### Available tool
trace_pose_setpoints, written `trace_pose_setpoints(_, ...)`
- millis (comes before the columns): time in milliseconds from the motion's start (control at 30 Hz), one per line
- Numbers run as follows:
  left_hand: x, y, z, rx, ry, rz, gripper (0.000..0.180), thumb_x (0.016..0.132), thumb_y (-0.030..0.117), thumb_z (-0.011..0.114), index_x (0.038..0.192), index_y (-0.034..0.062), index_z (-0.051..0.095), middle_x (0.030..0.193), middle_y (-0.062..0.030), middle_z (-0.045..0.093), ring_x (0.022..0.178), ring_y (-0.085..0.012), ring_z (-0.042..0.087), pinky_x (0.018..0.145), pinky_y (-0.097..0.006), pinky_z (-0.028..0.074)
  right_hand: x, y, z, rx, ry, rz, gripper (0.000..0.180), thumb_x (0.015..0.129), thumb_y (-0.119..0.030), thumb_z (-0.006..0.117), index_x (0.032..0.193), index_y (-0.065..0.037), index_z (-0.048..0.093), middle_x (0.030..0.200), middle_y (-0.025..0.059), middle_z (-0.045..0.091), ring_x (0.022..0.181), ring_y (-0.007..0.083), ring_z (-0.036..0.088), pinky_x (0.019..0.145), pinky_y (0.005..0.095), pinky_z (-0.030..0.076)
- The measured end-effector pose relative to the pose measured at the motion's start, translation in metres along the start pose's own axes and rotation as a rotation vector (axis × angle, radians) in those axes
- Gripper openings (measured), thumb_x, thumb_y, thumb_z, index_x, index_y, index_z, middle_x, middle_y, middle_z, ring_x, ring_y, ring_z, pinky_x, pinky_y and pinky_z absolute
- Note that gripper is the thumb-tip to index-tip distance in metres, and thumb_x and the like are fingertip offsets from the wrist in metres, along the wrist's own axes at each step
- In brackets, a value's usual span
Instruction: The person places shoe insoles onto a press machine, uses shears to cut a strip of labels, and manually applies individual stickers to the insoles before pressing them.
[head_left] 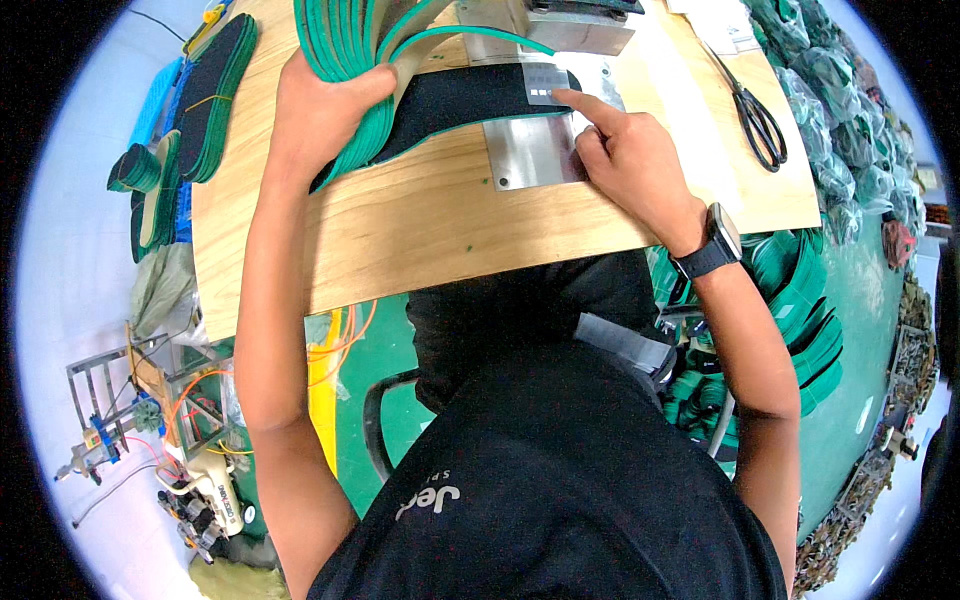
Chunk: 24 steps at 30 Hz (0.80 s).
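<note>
My left hand (325, 112) grips a thick bundle of green-edged insoles (340, 40), which fan out above and below it. One black-topped insole (450, 98) lies flat to the right of that hand, its right end over a shiny metal plate (530, 155). A small greyish see-through label (545, 80) with pale print rests on that end. The outstretched index finger of my right hand (640, 165) touches the label's lower right corner. Its thumb is apart from the index finger, and the other fingers are curled with nothing visible in them.
Beyond the insole stands a metal fixture (590, 32). Black-handled scissors (758, 125) lie at the table's right. Banded black insoles (215, 95) are stacked at the left edge of the wooden table (430, 245). Bagged green goods (835, 120) are piled off to the right.
</note>
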<state>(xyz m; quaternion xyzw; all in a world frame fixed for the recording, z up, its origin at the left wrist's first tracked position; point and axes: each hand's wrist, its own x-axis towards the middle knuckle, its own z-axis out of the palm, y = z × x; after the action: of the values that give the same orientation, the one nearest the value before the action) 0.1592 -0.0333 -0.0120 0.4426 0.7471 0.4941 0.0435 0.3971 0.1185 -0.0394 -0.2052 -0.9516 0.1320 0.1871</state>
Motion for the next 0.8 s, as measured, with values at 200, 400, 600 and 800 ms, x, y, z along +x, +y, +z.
trace_pose_setpoints(200,0.002,0.007,0.001,-0.013,-0.002,0.000,0.021,0.067,0.015,0.068,0.081,-0.0002,0.062,0.072,-0.0052,0.063,0.066,-0.0111,0.057,0.064,-0.028,0.048,0.003,0.005,0.006,0.020,0.028,0.018,0.036,0.081,-0.009,0.052,0.115,-0.011,0.064,0.056,0.0159,0.057,0.050,0.0281,0.058,0.053,0.0375,0.049)
trace_pose_setpoints(400,0.005,0.008,0.000,0.041,-0.002,0.005,0.021,0.068,0.015,0.068,0.082,0.0001,0.063,0.073,-0.0046,0.064,0.066,-0.0105,0.057,0.064,-0.028,0.049,0.006,0.005,0.006,0.037,0.055,0.016,0.036,0.081,-0.009,0.053,0.115,-0.009,0.063,0.056,0.0164,0.058,0.051,0.0294,0.058,0.054,0.0379,0.049)
trace_pose_setpoints(600,0.010,0.009,0.005,-0.041,0.009,0.011,0.021,0.068,0.015,0.068,0.083,0.0002,0.063,0.074,-0.0057,0.065,0.067,-0.0113,0.059,0.066,-0.029,0.049,0.007,0.008,0.003,0.042,0.019,0.028,0.041,0.081,-0.009,0.053,0.122,-0.009,0.058,0.057,0.0162,0.058,0.051,0.0294,0.058,0.054,0.0390,0.048)
trace_pose_setpoints(800,0.010,0.008,0.003,0.039,0.019,0.004,0.025,0.069,0.019,0.070,0.084,0.0006,0.064,0.076,-0.0069,0.065,0.067,-0.0128,0.059,0.066,-0.030,0.049,-0.015,0.010,0.000,0.239,0.107,0.114,0.041,0.083,-0.005,0.055,0.124,-0.007,0.052,0.057,0.0133,0.055,0.049,0.0245,0.056,0.050,0.0331,0.044)
